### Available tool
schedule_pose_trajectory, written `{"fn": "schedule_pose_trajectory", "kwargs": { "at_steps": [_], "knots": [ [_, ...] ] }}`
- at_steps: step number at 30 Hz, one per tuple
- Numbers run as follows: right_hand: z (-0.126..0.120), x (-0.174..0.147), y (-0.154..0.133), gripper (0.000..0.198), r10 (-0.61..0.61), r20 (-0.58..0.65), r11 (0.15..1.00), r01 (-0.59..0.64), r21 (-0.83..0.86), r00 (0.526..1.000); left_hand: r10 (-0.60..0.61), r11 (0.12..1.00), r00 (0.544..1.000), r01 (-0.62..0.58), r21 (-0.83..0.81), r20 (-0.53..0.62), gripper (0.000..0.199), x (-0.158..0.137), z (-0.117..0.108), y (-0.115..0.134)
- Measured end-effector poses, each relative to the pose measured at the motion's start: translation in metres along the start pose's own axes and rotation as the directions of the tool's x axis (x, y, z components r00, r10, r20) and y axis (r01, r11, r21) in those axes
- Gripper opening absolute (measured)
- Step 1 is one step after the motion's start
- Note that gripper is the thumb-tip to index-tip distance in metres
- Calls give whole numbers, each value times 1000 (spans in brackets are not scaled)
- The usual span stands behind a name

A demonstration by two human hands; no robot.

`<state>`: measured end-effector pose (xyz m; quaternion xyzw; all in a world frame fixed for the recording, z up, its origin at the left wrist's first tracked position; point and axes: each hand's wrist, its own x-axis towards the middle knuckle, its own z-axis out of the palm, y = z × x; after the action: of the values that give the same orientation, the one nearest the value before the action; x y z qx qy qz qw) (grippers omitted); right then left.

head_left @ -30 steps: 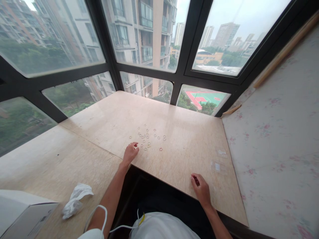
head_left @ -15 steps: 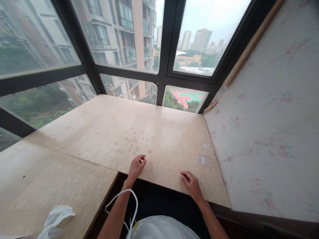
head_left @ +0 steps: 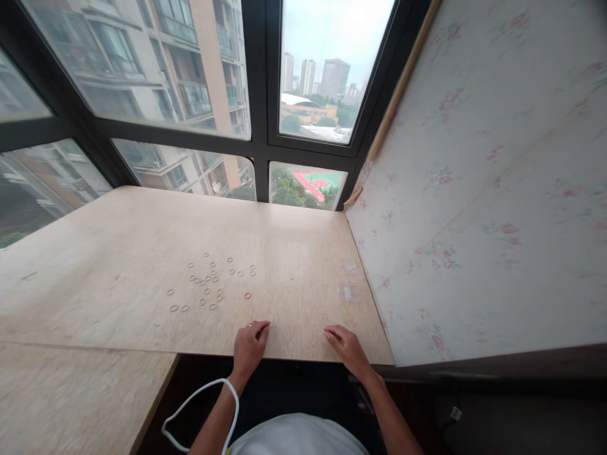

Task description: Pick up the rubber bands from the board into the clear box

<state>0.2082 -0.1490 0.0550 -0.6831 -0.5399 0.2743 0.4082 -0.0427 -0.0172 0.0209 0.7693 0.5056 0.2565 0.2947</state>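
Many small thin rings (head_left: pixel 207 291) lie scattered on the pale wood-look tabletop (head_left: pixel 294 253), mostly dull-coloured. A reddish ring (head_left: pixel 247 296) sits apart at their right, nearest my left hand (head_left: pixel 250 344). That hand rests near the front edge with thumb and fingers pressed together; a small pale band shows at one finger. Across a gap to the right, my right hand (head_left: pixel 347 347) is also closed, fingertips pointing left. Whatever either pinch may contain is too small to make out.
Two clear plastic pieces, a small box (head_left: pixel 348 292) and another piece (head_left: pixel 349 267), lie by the flowered wall (head_left: pixel 455 240). Dark window frames (head_left: pixel 260 151) border the back. A white cable (head_left: pixel 194 398) loops by my left forearm.
The view has turned right, so everything appears further left. My left hand has drawn back from the rings, towards my right hand, and its fingers have closed together. My right hand stays near the edge.
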Motion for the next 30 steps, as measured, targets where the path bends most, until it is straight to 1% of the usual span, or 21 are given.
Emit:
{"fn": "schedule_pose_trajectory", "kwargs": {
  "at_steps": [3,5,8,13,18,21,24,25,27,28,29,30],
  "knots": [
    [-13,-5,3,31,45,54,999,-46,6,998,41,998,999,-40,38,-12,26,-1,0,0],
    [-19,-10,6,33,75,73,997,-75,1,995,39,997,999,-39,66,-2,28,-1,-1,2],
    [-19,-15,12,35,99,75,995,-100,5,992,12,995,999,-15,100,30,30,1,-2,5],
    [-7,-12,13,38,113,83,993,-115,22,990,-64,993,996,56,104,68,30,3,-6,9],
    [7,0,9,39,101,145,994,-105,19,984,-143,990,983,144,3,112,34,2,-13,11],
    [17,10,7,40,98,170,995,-100,0,980,-131,989,984,139,-58,125,36,1,-17,10],
    [29,25,1,40,88,188,996,-88,-10,978,-104,992,985,112,-58,138,34,-1,-20,8],
    [33,32,-4,40,76,201,997,-75,-14,977,-101,993,985,109,-50,141,32,-1,-20,6],
    [40,48,-16,40,20,268,995,8,-102,963,-105,993,984,113,-45,146,28,0,-20,3],
    [44,57,-24,40,-11,316,983,68,-168,949,-115,991,983,124,-54,146,27,1,-21,3],
    [49,66,-32,39,-36,382,954,145,-263,923,-133,987,981,145,-74,141,26,3,-21,3],
    [54,76,-40,37,-42,437,927,198,-319,899,-157,979,979,171,-108,130,25,4,-22,4]
  ]
}}
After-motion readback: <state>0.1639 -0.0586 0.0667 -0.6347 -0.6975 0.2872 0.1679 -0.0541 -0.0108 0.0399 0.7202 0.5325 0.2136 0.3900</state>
